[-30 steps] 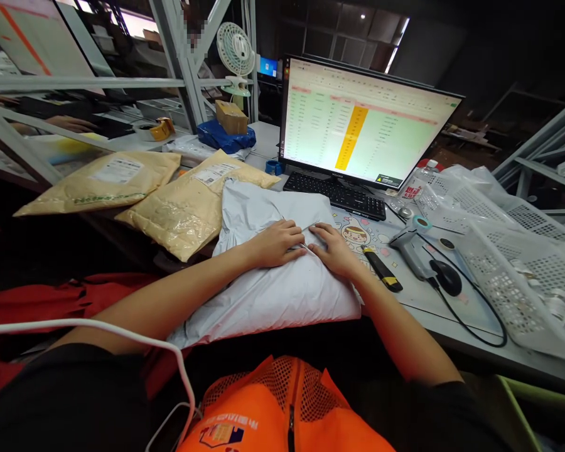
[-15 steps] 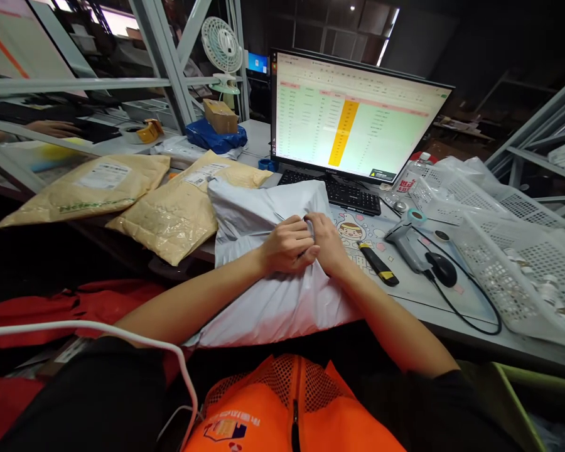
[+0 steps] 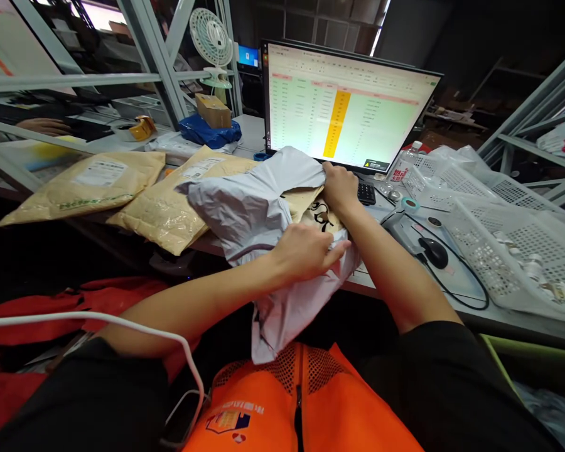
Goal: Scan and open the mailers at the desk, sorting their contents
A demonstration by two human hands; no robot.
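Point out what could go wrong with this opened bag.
The cream contents might slip out through the opening between the left hand and right hand. The pale bag, its lower end hanging past the desk, could slide off. The right hand might bump the nearby monitor.

A lit monitor [image 3: 301, 129] faced me across my desk [image 3: 251, 133], a fan [image 3: 211, 37] to its left and a box [image 3: 213, 113] atop a blue bag [image 3: 211, 134] nearby. On my right, a scanner [image 3: 400, 231] lay beside a mouse [image 3: 434, 252], near a basket [image 3: 480, 251] of small bottles [image 3: 533, 267]; a larger bottle [image 3: 405, 162] stood behind them.
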